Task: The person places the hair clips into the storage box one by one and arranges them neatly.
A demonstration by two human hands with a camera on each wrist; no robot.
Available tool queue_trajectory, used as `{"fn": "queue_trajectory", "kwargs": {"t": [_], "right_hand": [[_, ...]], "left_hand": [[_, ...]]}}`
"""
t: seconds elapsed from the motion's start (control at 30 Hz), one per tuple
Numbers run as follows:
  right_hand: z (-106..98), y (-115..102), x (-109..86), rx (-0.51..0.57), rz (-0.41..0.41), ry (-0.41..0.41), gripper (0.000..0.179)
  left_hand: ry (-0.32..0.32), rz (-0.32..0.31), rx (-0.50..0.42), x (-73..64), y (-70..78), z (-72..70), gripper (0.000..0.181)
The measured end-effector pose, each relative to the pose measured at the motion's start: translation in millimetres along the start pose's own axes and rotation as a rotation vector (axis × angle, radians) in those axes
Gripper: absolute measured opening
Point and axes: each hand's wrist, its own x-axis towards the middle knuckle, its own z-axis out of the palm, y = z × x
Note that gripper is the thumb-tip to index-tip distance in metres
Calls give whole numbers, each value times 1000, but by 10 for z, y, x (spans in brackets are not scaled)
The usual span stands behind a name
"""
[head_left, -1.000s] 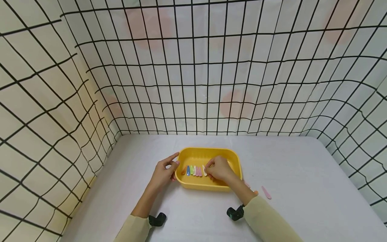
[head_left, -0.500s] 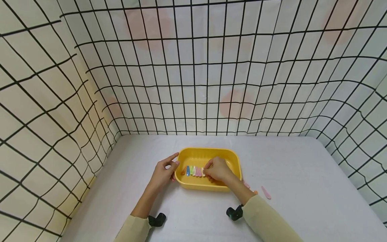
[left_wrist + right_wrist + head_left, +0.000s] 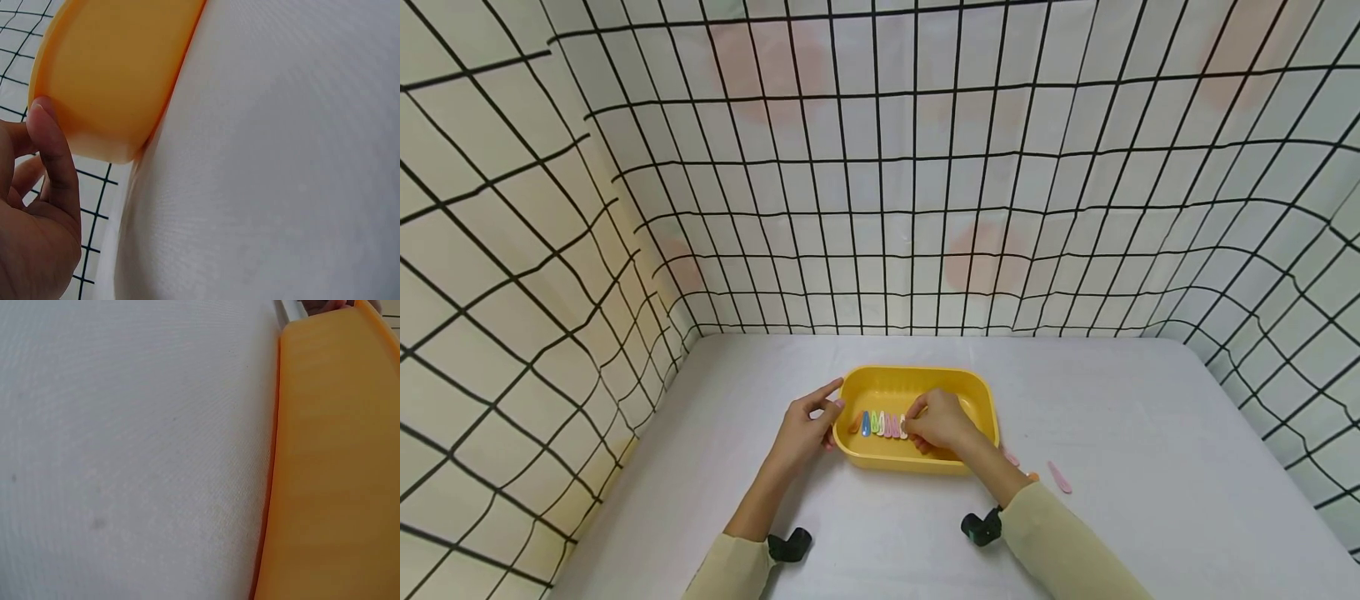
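Observation:
In the head view, a yellow plastic tray (image 3: 880, 461) stands on the white table. My left hand (image 3: 801, 433) holds its left end, with the thumb at the rim, as the left wrist view also shows. Inside the tray, several snap hair clips lie side by side in a row: an orange one (image 3: 856, 423), a blue one (image 3: 867, 424), a green one (image 3: 875, 422), then white and pink ones. The right hand (image 3: 943, 419) reaches in and pinches a white hair clip (image 3: 903, 427) at the row's right end. That hand is out of sight in the right wrist view.
Right of the tray, a pink hair clip (image 3: 1060, 477) lies on the table (image 3: 1150, 433). Another pink piece (image 3: 1011, 457) and an orange piece (image 3: 1033, 477) sit partly behind the right forearm. Black wire grid panels (image 3: 913, 254) with white cloth behind enclose the back and sides.
The right hand has shifted slightly left with the white hair clip, closing the gap to the pink clips. My left hand and the tray have stayed in place.

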Motion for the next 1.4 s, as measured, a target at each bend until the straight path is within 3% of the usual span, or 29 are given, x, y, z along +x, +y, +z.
{"fn": "queue_trajectory", "kwargs": {"t": [0.23,0.6,1.07,1.4], "right_hand": [[-21,6,-15,4,7,2,11],[-216,22,-61,-15,-65,76,16],[-766,41,-280,38,-156,46,30],[-1156,253,-444,1,-114,83,34]], "left_hand": [[-5,6,-1,-5,-5,6,45],[-5,-6,-7,-17,29,-9,45],[18,-9,8,5,-20,5,45],[-10,26,-15,0,-9,-5,44]]}}
